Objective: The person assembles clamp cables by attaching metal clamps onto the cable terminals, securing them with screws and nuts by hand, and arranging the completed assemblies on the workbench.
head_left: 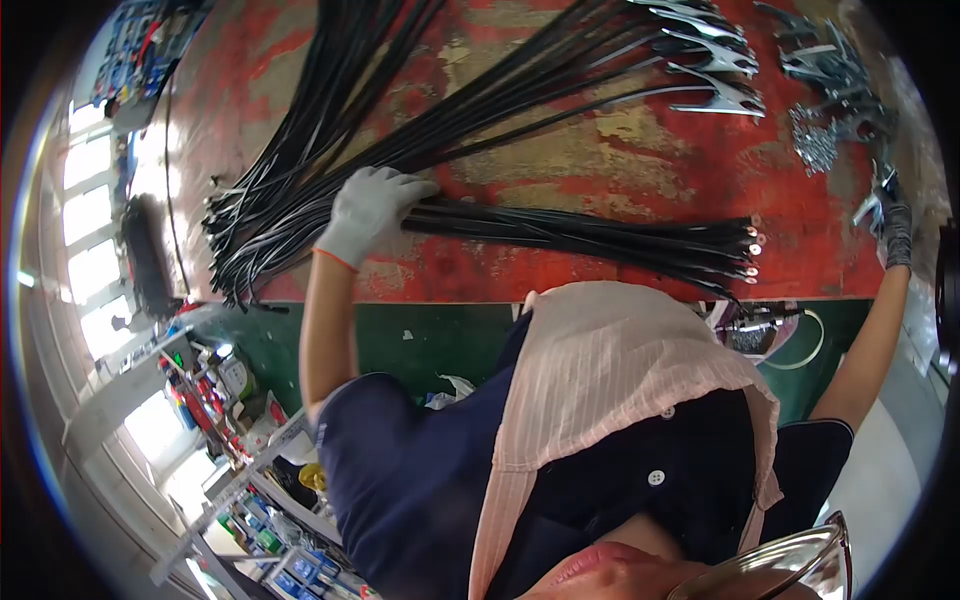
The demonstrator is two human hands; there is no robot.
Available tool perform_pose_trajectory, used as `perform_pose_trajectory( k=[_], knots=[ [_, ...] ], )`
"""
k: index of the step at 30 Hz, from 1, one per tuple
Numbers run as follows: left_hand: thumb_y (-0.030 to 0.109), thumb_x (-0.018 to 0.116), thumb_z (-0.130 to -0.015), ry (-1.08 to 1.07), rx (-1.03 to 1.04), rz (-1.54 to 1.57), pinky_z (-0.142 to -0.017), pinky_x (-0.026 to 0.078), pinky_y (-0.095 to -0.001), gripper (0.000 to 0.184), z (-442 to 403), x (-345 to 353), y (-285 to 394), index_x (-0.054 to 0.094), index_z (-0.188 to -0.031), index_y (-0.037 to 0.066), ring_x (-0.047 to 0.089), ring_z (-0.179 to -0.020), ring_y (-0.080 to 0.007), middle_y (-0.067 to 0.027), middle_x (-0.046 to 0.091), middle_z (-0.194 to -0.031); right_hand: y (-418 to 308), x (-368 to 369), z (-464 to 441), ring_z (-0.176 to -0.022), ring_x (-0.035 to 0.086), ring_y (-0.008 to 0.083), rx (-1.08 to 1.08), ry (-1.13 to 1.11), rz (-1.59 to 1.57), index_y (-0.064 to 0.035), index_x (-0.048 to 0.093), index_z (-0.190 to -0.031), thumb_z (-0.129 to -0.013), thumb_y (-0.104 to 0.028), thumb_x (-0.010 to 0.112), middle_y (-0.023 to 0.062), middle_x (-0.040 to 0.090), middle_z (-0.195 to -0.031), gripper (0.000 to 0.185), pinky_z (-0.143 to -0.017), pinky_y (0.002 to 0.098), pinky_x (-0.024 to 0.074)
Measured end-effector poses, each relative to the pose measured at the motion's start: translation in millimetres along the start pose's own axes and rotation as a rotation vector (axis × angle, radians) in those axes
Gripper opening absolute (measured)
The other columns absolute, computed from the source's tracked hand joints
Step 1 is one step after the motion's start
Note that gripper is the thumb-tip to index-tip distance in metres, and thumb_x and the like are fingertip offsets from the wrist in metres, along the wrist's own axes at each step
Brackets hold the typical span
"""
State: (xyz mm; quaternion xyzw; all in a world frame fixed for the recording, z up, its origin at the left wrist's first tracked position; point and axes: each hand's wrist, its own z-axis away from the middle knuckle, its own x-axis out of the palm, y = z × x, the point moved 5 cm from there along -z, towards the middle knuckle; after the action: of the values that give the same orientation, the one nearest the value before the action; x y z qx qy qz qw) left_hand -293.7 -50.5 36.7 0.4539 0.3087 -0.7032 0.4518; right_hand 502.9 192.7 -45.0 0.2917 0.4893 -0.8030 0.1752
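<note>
Near edge: a person in a navy shirt [420,460] and pale pink cloth [620,360] faces a red, worn worktop [560,170].
Left hand: white-gloved [368,212], fingers together and curled over the black cables [560,232] at left; how tightly they grip underneath cannot be told.
Right hand: grey-gloved [896,232], at the far right side, fingers clamped on a metal clip [868,208].
Cables: one bundle runs right from the left hand, copper-coloured ends near the worktop's near edge; others fan toward the far side.
Far right: silvery clamps [715,60] at cable ends; beside them, loose metal parts [835,75].
</note>
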Motion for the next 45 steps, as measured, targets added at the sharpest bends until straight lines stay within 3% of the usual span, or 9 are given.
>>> perform_pose_trajectory(
  k=[3,6,12,18,27,30,38,40,45],
  knots=[
    [0.021,0.065,-0.082,-0.250,0.053,-0.090,-0.086,0.047,-0.0370,0.042,-23,-7,-3,0.063,-0.123,0.026,0.063,-0.095,-0.0236,-0.0051,0.069,-0.100,48,-71,-15,-0.092,0.061,0.0174,-0.313,0.174,0.273,-0.0088,0.064,-0.124,-0.094,-0.019,0.064,0.0036,0.069,-0.104,0.032,-0.085,0.0325,0.0482],
    [0.019,0.064,-0.083,-0.299,0.112,-0.135,-0.085,0.049,-0.0384,0.041,-39,-14,3,0.063,-0.124,0.026,0.063,-0.091,-0.0258,-0.0077,0.068,-0.095,106,-109,-1,-0.094,0.062,0.0169,-0.562,0.262,0.084,-0.0047,0.065,-0.120,-0.095,-0.017,0.063,0.0053,0.069,-0.107,0.029,-0.087,0.0316,0.0480],
    [0.014,0.064,-0.082,-0.293,0.207,-0.068,-0.080,0.050,-0.0403,0.033,-43,-4,1,0.065,-0.114,0.021,0.063,-0.087,-0.0265,-0.0069,0.066,-0.090,36,-8,209,-0.098,0.062,0.0163,-0.408,0.468,-0.284,0.0058,0.063,-0.116,-0.091,-0.023,0.071,0.0079,0.067,-0.109,0.038,-0.092,0.0302,0.0469],
    [0.018,0.067,-0.075,-0.065,0.311,-0.064,-0.076,0.048,-0.0387,0.027,-48,-8,13,0.068,-0.101,0.018,0.062,-0.083,-0.0244,-0.0024,0.066,-0.082,15,57,260,-0.091,0.057,0.0131,-0.404,0.459,-0.482,0.0022,0.055,-0.131,-0.091,-0.033,0.072,0.0024,0.059,-0.100,0.056,-0.079,0.0274,0.0469],
    [0.016,0.070,-0.077,0.331,0.512,0.478,-0.064,0.049,-0.0409,0.017,-134,-54,206,0.069,-0.093,0.013,0.063,-0.073,-0.0280,-0.0070,0.065,-0.075,-34,100,262,-0.096,0.059,0.0153,-0.379,0.342,-0.878,-0.0049,0.054,-0.133,-0.090,-0.028,0.072,0.0045,0.060,-0.109,0.053,-0.080,0.0294,0.0493],
    [0.020,0.070,-0.081,0.413,0.493,0.579,-0.065,0.051,-0.0421,0.019,-164,-77,247,0.067,-0.097,0.009,0.065,-0.074,-0.0300,-0.0098,0.066,-0.077,-57,98,277,-0.078,0.059,0.0129,-0.365,0.366,-0.965,-0.0040,0.056,-0.125,-0.090,-0.021,0.073,0.0039,0.062,-0.095,0.042,-0.067,0.0272,0.0484],
    [0.028,0.066,-0.090,0.092,0.299,0.895,-0.077,0.052,-0.0362,0.035,-179,-78,236,0.063,-0.112,0.002,0.068,-0.084,-0.0258,-0.0149,0.067,-0.089,16,108,291,-0.074,0.057,0.0140,-0.282,0.149,-1.323,-0.0021,0.054,-0.119,-0.091,-0.033,0.071,0.0044,0.060,-0.091,0.045,-0.065,0.0275,0.0477],
    [0.027,0.062,-0.093,-0.242,0.208,0.884,-0.076,0.051,-0.0353,0.031,-181,-70,222,0.064,-0.111,0.001,0.066,-0.082,-0.0266,-0.0142,0.066,-0.088,23,122,294,-0.074,0.058,0.0119,-0.258,0.086,-1.369,-0.0028,0.055,-0.117,-0.089,-0.039,0.073,0.0039,0.060,-0.091,0.049,-0.063,0.0252,0.0469],
    [0.020,0.056,-0.098,-0.327,0.090,1.153,-0.065,0.046,-0.0258,0.026,-175,-69,212,0.068,-0.105,-0.001,0.058,-0.070,-0.0119,-0.0042,0.062,-0.077,-37,131,302,-0.082,0.066,0.0134,-0.379,-0.083,-0.753,-0.0061,0.061,-0.108,-0.074,-0.041,0.086,0.0065,0.070,-0.101,0.055,-0.072,0.0275,0.0532]
  ],
)
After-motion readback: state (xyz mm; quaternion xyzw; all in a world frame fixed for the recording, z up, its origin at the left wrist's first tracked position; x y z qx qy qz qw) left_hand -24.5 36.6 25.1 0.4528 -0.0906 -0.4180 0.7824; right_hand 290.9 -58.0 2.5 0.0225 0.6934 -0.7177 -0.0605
